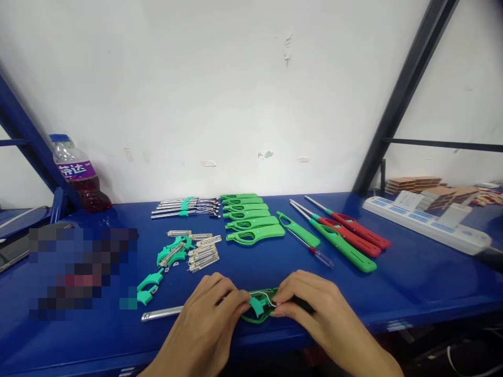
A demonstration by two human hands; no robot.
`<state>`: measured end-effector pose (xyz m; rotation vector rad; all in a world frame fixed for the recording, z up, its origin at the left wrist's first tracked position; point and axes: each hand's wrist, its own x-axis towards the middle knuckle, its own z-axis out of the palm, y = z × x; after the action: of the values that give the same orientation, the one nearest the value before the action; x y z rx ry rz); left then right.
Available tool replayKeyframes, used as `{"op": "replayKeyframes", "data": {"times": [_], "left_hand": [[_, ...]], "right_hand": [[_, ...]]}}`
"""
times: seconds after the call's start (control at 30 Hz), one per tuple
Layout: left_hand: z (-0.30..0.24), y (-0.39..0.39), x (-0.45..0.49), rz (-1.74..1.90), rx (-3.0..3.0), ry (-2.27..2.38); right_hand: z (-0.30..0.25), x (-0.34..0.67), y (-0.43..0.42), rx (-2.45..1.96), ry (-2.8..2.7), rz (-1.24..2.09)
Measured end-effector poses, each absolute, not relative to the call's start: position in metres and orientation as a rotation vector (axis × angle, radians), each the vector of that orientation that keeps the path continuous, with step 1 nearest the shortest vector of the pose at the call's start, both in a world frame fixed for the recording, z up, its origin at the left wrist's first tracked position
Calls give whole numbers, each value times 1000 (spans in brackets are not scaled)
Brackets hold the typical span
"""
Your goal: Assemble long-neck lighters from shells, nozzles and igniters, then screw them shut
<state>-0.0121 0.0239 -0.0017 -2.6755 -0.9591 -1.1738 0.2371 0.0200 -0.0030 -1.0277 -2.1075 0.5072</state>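
Note:
Close to the table's front edge lies an opened green lighter casing [251,317] with a teal trigger [257,306] in it. My left hand [214,314] is closed around the left part of this lighter, its fingertips at the trigger. A silver lighter tube [165,313] sticks out to the left from beneath that hand. My right hand [310,303] pinches a thin white wire [271,302] over the casing's right part, which the fingers partly hide. Just beyond the hands are clear plastic gas tanks [203,257] and loose teal triggers [149,287].
Green casing halves [255,234], silver tubes with wires [168,211], a screwdriver [322,256] and finished-looking long lighters [349,252] lie farther back. A white power strip [428,225] is at the right. A drink bottle [80,173] stands at the left by the wall.

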Motion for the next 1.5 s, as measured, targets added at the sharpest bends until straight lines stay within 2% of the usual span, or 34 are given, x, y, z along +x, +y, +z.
{"op": "replayKeyframes", "data": {"times": [0.67, 1.07, 1.5], "left_hand": [[0, 23, -9, -1209, -2698, -1019], [2, 23, -9, -1233, -2707, -1020], [2, 23, -10, -1228, -2695, -1053]], "right_hand": [[3, 236, 21, -1041, -2196, 479], [11, 238, 26, -1029, -2205, 680], [7, 237, 22, -1009, -2172, 659]]}}
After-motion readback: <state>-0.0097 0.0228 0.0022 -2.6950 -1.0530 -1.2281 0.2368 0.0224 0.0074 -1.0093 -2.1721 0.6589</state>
